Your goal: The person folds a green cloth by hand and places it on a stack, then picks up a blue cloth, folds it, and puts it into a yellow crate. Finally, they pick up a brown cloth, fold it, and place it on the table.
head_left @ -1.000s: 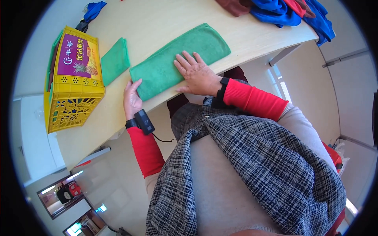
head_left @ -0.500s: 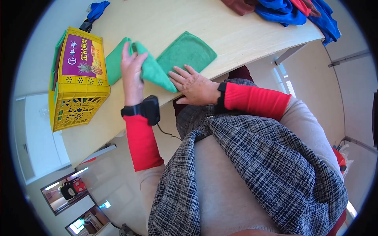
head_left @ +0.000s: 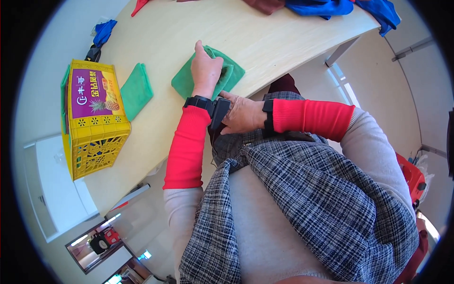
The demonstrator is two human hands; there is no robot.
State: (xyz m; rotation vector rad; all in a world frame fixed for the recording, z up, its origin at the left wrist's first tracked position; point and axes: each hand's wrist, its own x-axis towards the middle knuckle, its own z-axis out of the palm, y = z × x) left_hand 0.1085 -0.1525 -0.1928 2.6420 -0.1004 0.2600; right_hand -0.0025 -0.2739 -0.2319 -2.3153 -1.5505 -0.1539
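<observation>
In the head view, the green towel (head_left: 230, 75) lies on the tabletop (head_left: 151, 128) near its close edge, with the left hand (head_left: 206, 71) closed on its doubled-over flap, though the fingertips are hidden. The right hand (head_left: 243, 113) is open at the towel's near edge, its fingers partly covered by the left wrist, while a folded green cloth (head_left: 137, 92) sits beside the yellow plastic crate (head_left: 99, 130). The towel looks light, soft and limp, neither fragile nor slippery, so a folded edge or corner seems the surest hold, with a flat palm steadying the layers
</observation>
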